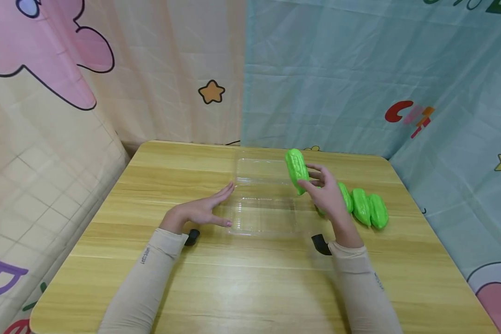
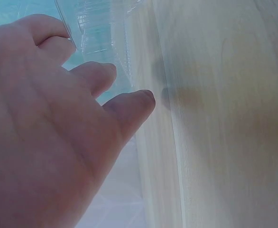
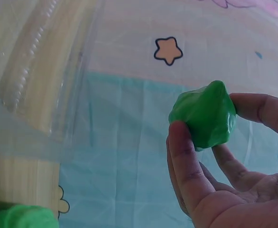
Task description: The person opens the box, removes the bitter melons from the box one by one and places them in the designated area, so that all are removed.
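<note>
My right hand pinches a bumpy green toy bitter melon between thumb and fingers, holding it up by the right side of a clear plastic box. In the right wrist view, the pointed end of that bitter melon faces the camera. The box stands with its clear lid folded back on the far side. At the box's left side is my left hand, fingers extended and thumb apart, nothing held. Whether its fingertips touch the plastic, I cannot tell.
Several more green bitter melons lie on the wooden table to the right, partly behind my right hand. Printed curtains hang behind the table's far edge and along both sides.
</note>
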A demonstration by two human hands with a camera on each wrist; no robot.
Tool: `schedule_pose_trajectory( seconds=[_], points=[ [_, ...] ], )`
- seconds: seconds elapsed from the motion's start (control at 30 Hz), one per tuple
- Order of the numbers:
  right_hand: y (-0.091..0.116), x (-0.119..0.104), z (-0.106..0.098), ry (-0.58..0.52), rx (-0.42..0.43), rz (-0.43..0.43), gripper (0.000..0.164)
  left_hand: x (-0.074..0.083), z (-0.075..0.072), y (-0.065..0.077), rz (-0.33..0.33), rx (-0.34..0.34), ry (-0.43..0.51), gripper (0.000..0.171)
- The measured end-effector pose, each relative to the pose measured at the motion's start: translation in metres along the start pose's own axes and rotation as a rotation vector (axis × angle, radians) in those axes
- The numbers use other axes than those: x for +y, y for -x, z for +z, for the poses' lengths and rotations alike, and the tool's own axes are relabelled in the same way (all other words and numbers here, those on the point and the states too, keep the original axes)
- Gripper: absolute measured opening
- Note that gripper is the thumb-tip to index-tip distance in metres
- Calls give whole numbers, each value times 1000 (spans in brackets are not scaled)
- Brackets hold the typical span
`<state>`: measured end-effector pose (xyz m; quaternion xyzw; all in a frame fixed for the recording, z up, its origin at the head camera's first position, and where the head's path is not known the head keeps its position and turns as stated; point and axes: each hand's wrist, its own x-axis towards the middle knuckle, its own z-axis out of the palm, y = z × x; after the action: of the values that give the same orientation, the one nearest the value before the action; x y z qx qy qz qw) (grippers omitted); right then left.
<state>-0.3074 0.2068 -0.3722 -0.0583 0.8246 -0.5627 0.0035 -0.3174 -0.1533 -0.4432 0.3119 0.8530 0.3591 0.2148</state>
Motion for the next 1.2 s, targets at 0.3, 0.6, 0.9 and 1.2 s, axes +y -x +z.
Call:
schedule_pose_trajectory(
  seconds=[0.3, 0.6, 0.9, 1.2],
  points=[
    [0, 7, -44, -23, 150, 71, 67, 0, 0, -1, 9, -2, 7, 111],
    [5, 22, -90, 12, 257, 171, 68, 0, 0, -2, 10, -8, 12, 109],
    [11, 47, -127, 103, 344, 322, 68, -3, -1, -1, 8, -15, 18, 110],
    [23, 75, -154, 269, 357, 453, 74, -1, -3, 5, -1, -16, 0, 111]
  ],
)
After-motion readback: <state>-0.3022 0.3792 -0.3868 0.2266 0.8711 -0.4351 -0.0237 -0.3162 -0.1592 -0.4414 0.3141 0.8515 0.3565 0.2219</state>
